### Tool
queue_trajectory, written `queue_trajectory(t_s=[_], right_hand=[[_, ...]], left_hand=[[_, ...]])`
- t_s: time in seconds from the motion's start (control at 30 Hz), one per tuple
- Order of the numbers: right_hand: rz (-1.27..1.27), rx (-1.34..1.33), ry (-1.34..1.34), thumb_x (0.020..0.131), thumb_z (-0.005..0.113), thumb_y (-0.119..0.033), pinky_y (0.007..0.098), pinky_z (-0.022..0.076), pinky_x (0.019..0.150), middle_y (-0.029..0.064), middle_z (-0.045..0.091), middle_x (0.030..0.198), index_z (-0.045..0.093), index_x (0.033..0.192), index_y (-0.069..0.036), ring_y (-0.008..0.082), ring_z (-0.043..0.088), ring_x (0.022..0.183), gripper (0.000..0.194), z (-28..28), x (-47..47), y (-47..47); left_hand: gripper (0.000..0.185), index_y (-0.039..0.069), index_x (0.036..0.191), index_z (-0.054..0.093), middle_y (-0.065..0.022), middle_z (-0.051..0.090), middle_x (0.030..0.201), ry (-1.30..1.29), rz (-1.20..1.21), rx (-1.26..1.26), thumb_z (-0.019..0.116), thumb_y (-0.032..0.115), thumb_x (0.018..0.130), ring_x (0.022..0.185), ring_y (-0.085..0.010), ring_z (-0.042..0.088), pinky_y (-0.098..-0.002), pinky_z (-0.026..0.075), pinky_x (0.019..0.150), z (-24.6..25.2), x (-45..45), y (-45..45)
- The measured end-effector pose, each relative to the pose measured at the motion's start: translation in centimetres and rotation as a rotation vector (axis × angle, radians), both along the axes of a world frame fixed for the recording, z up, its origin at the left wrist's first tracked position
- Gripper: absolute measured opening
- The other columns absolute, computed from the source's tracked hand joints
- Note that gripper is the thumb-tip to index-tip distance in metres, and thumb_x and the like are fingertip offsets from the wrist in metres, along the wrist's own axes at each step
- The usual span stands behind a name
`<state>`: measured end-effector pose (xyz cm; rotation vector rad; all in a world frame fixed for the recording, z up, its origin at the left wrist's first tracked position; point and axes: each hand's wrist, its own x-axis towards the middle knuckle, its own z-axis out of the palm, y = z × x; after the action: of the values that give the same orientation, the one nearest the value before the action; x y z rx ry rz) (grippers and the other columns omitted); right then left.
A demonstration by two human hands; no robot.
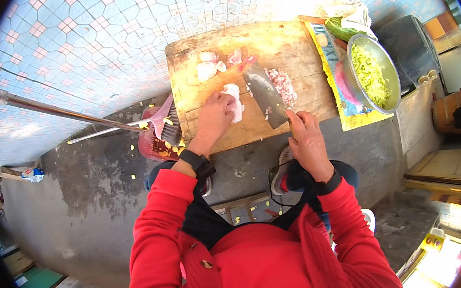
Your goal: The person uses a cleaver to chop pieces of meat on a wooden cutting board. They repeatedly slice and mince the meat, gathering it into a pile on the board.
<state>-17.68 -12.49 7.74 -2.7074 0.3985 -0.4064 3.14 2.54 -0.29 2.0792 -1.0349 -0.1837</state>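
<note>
My right hand (308, 142) grips the handle of a wide-bladed cleaver (265, 94), whose dark blade lies slantwise over the wooden board (302, 64). Bits of meat cling to the blade. Just right of it is a heap of finely chopped pale pink meat (281, 86). My left hand (215, 114) rests with bent fingers on the left side of a whitish piece of meat or fat (233, 101); the blade stands apart from this piece. Farther back on the board lie more raw pieces (207, 67) and a small pink one (234, 56).
At the right, a metal bowl (393, 72) of shredded green vegetable stands on a yellow and blue sack (348, 121), beside a green gourd or squash (342, 29) and a black box-like object (406, 49). A brush (169, 127) and pink dustpan (146, 146) are left of the board. Tiled wall behind.
</note>
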Motion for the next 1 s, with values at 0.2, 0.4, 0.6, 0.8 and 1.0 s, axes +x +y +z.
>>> queue_trajectory(t_s=[0.2,0.4,0.6,0.8,1.0], right_hand=[[0.047,0.043,0.029,0.067,0.067,0.007,0.0423,0.0472,0.09,0.0176,0.049,0.117,0.048,0.133,-0.003,0.0373,0.049,0.108,0.069,0.1,-0.1,1.2],[0.033,0.112,0.038,0.071,0.066,0.005,0.0424,0.0485,0.089,0.0188,0.053,0.115,0.047,0.132,-0.001,0.0377,0.054,0.107,0.064,-0.6,-0.1,2.1],[0.028,0.159,0.083,0.073,0.066,0.002,0.0419,0.0492,0.086,0.0189,0.055,0.112,0.046,0.132,0.0,0.0381,0.056,0.104,0.062,-0.6,0.0,1.8],[0.009,0.218,0.15,0.08,0.067,-0.008,0.045,0.0504,0.079,0.02,0.057,0.105,0.047,0.13,0.0,0.041,0.059,0.095,0.055,-0.1,0.6,1.0],[0.051,0.214,0.21,0.082,0.067,-0.012,0.0453,0.0507,0.078,0.0212,0.061,0.105,0.049,0.127,0.0,0.0408,0.061,0.094,0.05,0.6,1.5,-0.1]], left_hand=[[0.026,0.007,0.098,0.066,-0.0165,0.056,0.103,-0.164,0.08,-0.086,0.069,0.006,0.073,0.093,-0.0366,0.06,-0.0434,0.051,0.081,-0.7,0.3,-0.6],[0.029,0.01,0.098,0.064,-0.012,0.056,0.099,-0.239,0.076,0.217,0.074,0.024,0.075,0.092,-0.0325,0.06,-0.0459,0.05,0.076,0.8,-0.8,-1.1],[0.034,0.01,0.096,0.063,-0.0099,0.056,0.099,-0.292,0.093,0.238,0.077,0.029,0.071,0.096,-0.0297,0.059,-0.0438,0.052,0.073,1.6,-1.6,-2.0],[0.031,0.01,0.096,0.066,-0.0088,0.055,0.099,-0.282,0.069,0.247,0.076,0.023,0.07,0.099,-0.0288,0.058,-0.0423,0.053,0.074,0.9,-1.5,-2.1],[0.026,0.011,0.095,0.068,-0.0087,0.056,0.098,-0.277,0.027,0.191,0.073,0.019,0.072,0.098,-0.0292,0.057,-0.0424,0.051,0.077,0.4,-1.1,-1.8]])
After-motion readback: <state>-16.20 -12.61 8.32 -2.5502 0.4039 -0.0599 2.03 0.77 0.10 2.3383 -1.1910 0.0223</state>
